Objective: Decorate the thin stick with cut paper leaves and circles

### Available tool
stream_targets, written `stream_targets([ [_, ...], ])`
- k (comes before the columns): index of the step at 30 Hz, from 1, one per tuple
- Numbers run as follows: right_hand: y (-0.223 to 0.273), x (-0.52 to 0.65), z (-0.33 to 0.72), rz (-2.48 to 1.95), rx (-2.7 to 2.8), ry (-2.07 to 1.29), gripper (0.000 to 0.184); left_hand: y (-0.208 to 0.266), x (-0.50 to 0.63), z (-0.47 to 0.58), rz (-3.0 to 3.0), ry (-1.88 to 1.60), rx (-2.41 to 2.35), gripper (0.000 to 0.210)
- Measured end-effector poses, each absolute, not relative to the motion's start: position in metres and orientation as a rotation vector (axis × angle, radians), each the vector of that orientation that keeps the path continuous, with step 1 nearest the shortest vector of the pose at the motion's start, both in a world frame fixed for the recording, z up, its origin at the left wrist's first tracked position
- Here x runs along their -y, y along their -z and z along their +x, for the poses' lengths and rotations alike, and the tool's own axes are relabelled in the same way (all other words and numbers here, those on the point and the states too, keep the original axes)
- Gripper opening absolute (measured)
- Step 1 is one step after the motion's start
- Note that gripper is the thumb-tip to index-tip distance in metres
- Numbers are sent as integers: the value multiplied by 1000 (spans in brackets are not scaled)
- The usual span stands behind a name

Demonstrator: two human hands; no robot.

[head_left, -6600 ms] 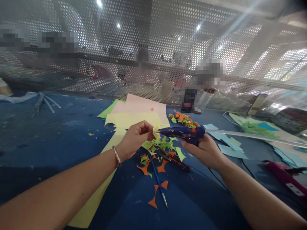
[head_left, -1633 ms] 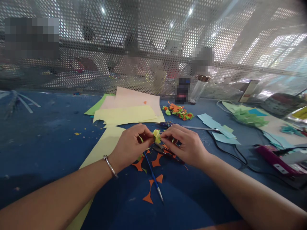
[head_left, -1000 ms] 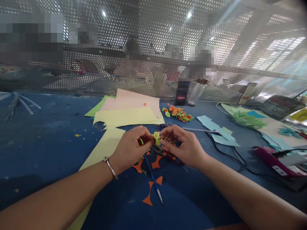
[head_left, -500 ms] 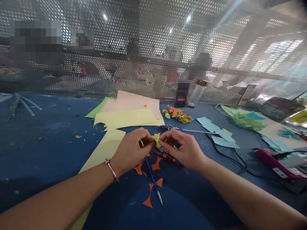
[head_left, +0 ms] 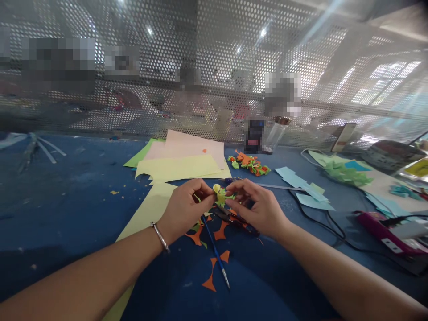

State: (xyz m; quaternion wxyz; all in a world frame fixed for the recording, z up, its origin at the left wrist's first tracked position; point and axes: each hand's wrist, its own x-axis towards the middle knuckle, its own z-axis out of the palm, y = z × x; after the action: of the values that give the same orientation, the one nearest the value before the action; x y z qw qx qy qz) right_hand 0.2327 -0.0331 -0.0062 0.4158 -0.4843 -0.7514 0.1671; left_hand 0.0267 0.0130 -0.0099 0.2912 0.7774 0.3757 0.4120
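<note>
A small yellow-green paper flower (head_left: 220, 194) is held up between my two hands over the blue table. My left hand (head_left: 190, 203), with a silver bracelet at its wrist, pinches its left side between thumb and fingertips. On the other side, my right hand (head_left: 256, 203) has its thumb and curled fingers at the green petals. Dark scissors (head_left: 223, 215) lie partly hidden beneath the hands. Below them are a blue thin-handled tool with a pale pointed tip (head_left: 216, 249) and several orange paper scraps (head_left: 210, 281).
Yellow paper (head_left: 177, 167) and pink paper (head_left: 194, 145) sheets lie behind my left hand. Orange and green paper flowers (head_left: 249, 162) are piled beyond. Light blue paper pieces (head_left: 297, 180), a cable and a magenta power strip (head_left: 377, 227) are rightward. A perforated metal screen (head_left: 214, 84) closes the back.
My right fingers have loosened and spread slightly, so more of the flower and its green petals show. The whole view has shifted a little.
</note>
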Motion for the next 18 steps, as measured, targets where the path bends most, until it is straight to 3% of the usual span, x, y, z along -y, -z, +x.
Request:
stream_targets([
  [9,8,33,229,-1237,1960,-219,5,6,-7,26,2090,-1078,-969,5],
  [18,8,1,260,-1510,1923,-77,14,7,-9,15,2096,-1131,-935,12],
])
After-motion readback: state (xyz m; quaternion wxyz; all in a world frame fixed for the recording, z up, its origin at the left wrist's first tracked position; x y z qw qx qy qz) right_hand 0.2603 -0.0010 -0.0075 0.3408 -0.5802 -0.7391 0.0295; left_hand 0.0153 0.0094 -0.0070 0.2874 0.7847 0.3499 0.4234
